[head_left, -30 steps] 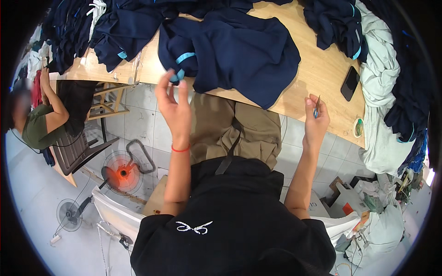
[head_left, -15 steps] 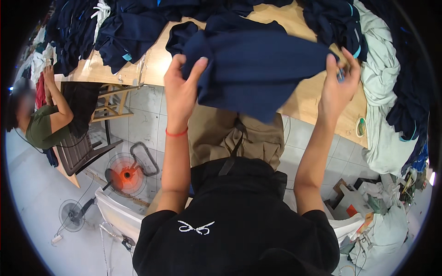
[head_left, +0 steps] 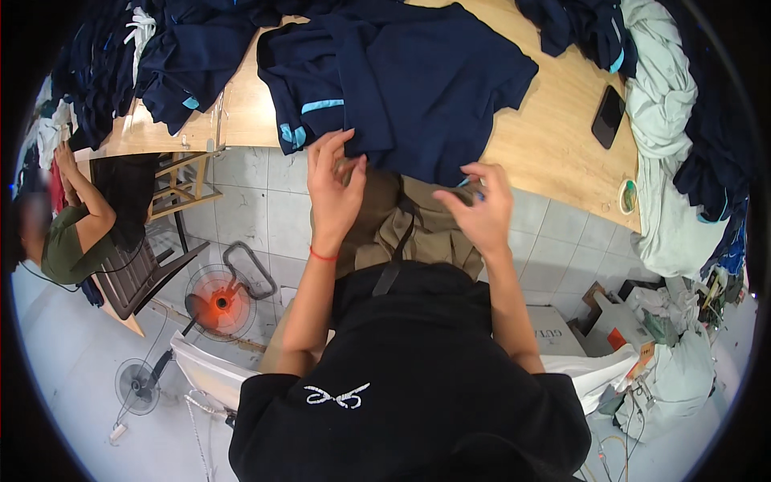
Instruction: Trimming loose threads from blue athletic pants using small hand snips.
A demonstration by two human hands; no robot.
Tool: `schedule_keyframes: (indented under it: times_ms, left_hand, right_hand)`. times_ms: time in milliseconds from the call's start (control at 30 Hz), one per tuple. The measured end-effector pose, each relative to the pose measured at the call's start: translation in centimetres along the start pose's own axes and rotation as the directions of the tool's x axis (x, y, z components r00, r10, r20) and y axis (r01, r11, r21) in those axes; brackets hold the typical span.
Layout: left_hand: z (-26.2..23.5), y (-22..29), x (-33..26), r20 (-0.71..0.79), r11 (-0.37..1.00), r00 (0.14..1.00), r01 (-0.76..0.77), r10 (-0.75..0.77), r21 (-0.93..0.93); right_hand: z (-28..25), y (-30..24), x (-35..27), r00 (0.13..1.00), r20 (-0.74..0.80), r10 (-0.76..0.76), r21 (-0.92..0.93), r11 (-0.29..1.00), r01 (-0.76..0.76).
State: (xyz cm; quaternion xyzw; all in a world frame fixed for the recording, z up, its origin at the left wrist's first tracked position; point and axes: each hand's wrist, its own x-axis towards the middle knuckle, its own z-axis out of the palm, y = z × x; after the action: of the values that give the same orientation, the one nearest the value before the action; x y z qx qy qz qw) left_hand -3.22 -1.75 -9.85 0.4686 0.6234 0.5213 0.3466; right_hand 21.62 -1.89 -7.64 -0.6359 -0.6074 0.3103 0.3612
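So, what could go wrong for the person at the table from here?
The navy garment overhangs the front edge of the table, so it might slide off. The right hand, close to the garment, seems to hold a small bluish item, too unclear to identify; if pointed, it could snag the garment. The phone lies near pale fabric at the table's right side; tugging that might shift it.

Your left hand [head_left: 333, 193], fingers curled, is at the near edge of a navy-blue fabric garment [head_left: 434, 88] spread on a pale wooden table [head_left: 554, 149]. Your right hand [head_left: 488, 207] is beside its lower right corner, a partly hidden, small blue object [head_left: 480, 196] at the fingers. A flat black phone [head_left: 609, 116] lies farther right.
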Motion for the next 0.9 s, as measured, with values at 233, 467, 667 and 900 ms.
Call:
schedule_keyframes:
  times_ms: [233,467,667,900]
  left_hand:
    - [0.2,-0.5,1.2,-0.036,0.934,0.992,-0.104,0.123,0.341]
    - [-3.2,-0.7,0.9,0.133,0.475,0.784,0.491,-0.606,-0.731]
    - [-6.0,1.1,2.3,0.558,-0.136,0.744,0.550,-0.368,-0.824]
    - [-6.4,2.1,3.1,0.400,0.052,0.887,0.422,-0.229,-0.905]
  right_hand:
    - [1.2,3.2,0.3,0.948,0.155,-0.276,-0.162,0.940,0.300]
    - [-8.3,3.0,3.7,0.529,0.522,0.669,0.821,-0.225,-0.524]
    - [-10.7,1.3,5.1,0.688,0.549,0.476,0.820,-0.144,-0.555]
    - [-9.8,-1.3,4.1,0.827,0.302,0.474,0.903,0.137,-0.408]
